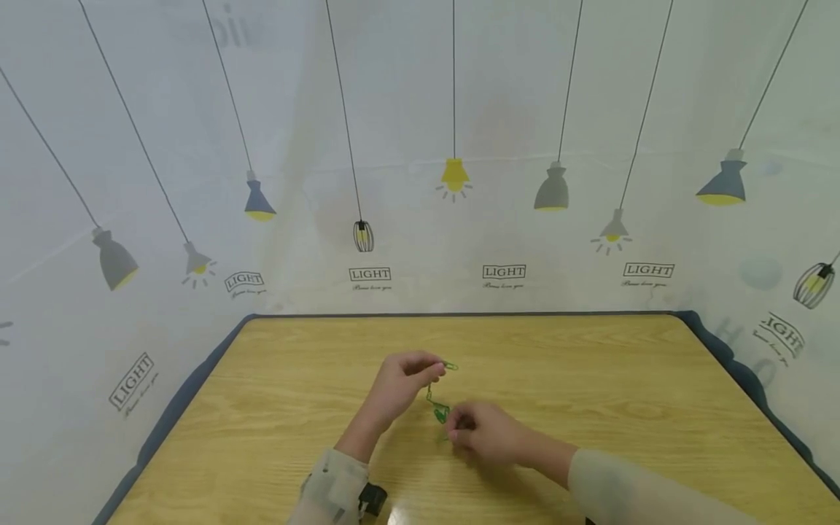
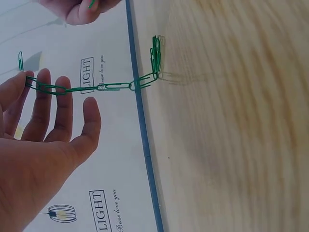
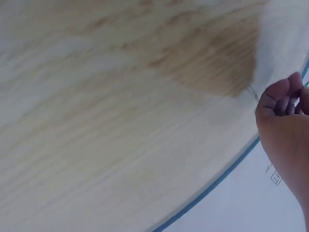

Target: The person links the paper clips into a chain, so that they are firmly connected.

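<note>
A chain of linked green paper clips point(image 2: 113, 87) hangs from my left hand point(image 1: 403, 386), whose thumb and fingertip pinch it close to its upper end. One clip point(image 1: 450, 365) sticks out past those fingertips. The chain's lower end, a small bunch of clips point(image 2: 155, 55), is down at the tabletop point(image 1: 295, 408). To the right of the chain and nearer to me is my right hand point(image 1: 492, 435), fingers curled with thumb and fingertip together. They pinch a green paper clip point(image 2: 91, 4), mostly hidden by the fingers; a bit of green also shows in the right wrist view.
The wood-grain table has a dark blue edge point(image 1: 459, 315) at the back and sides. White sheeting point(image 1: 407, 109) printed with hanging lamps surrounds it. A dark device point(image 1: 372, 499) is strapped at my left wrist.
</note>
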The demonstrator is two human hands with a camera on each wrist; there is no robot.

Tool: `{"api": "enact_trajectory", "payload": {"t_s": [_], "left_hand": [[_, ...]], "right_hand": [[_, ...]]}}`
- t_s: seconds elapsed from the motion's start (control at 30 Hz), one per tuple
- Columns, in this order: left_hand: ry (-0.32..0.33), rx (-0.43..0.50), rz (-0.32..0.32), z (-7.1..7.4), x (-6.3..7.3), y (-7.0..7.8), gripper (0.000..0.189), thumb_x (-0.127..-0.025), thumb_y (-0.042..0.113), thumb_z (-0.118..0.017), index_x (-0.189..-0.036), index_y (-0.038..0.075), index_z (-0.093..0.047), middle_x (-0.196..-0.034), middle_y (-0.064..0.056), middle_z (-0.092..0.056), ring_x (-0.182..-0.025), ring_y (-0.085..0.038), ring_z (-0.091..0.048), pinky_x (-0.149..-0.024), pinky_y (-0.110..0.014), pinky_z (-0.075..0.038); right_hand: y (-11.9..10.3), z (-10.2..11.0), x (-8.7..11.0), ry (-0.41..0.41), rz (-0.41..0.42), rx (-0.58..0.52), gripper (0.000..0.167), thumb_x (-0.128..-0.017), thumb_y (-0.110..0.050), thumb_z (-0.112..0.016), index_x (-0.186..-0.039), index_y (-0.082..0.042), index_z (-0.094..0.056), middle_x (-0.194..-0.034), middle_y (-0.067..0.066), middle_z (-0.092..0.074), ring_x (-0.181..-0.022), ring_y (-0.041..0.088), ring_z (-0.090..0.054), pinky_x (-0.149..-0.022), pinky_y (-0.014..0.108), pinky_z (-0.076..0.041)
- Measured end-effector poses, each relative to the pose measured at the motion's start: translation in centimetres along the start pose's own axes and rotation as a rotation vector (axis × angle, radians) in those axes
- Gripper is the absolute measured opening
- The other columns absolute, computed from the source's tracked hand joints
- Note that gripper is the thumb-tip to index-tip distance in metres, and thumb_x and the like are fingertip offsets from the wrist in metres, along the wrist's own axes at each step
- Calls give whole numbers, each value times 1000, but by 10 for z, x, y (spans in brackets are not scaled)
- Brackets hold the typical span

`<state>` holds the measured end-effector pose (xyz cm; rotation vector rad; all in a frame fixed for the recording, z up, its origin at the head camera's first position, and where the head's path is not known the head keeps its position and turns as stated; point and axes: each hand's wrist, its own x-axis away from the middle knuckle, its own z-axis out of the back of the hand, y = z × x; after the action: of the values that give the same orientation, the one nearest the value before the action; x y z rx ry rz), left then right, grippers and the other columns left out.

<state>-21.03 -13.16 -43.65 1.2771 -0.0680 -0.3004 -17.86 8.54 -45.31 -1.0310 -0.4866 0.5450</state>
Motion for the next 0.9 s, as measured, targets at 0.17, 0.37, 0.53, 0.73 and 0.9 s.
{"api": "enact_trajectory", "payload": {"t_s": [0.17,0.37,0.53,0.73,0.9], "left_hand": [[2,-30,-9,1,3,5,25,-105,33,-69,-119,15,-79,-114,-6,-79,-103,-16,-70,-99,-46,-59],[-9,-51,-9,-2,8,10,24,-105,35,-69,-118,16,-79,-115,-5,-79,-104,-16,-70,-101,-54,-58],[-36,-82,-42,-5,10,14,22,-107,32,-67,-115,16,-79,-115,-5,-79,-106,-17,-71,-99,-47,-60],[-51,-105,-85,-8,9,15,19,-108,26,-65,-114,14,-78,-113,-5,-79,-107,-17,-72,-98,-41,-60],[-55,-99,-91,-10,9,16,20,-108,27,-65,-114,14,-78,-114,-5,-79,-108,-17,-72,-100,-42,-60]], "right_hand": [[-4,21,7,61,-12,-15,20,-106,-4,-62,-121,5,-70,-93,15,-68,-76,15,-58,-65,27,-52],[-12,47,13,186,-32,-18,17,-108,-8,-61,-117,4,-70,-96,14,-70,-82,18,-63,-75,39,-61],[-26,59,13,271,-33,-80,17,-109,-10,-60,-117,2,-68,-94,7,-68,-85,19,-65,-79,34,-61],[-40,60,7,346,-46,-85,16,-108,-10,-62,-116,1,-69,-93,9,-70,-84,20,-67,-76,30,-60],[-45,58,4,347,-46,-91,15,-107,-8,-64,-115,2,-70,-92,8,-71,-85,24,-68,-75,30,-61]]}}
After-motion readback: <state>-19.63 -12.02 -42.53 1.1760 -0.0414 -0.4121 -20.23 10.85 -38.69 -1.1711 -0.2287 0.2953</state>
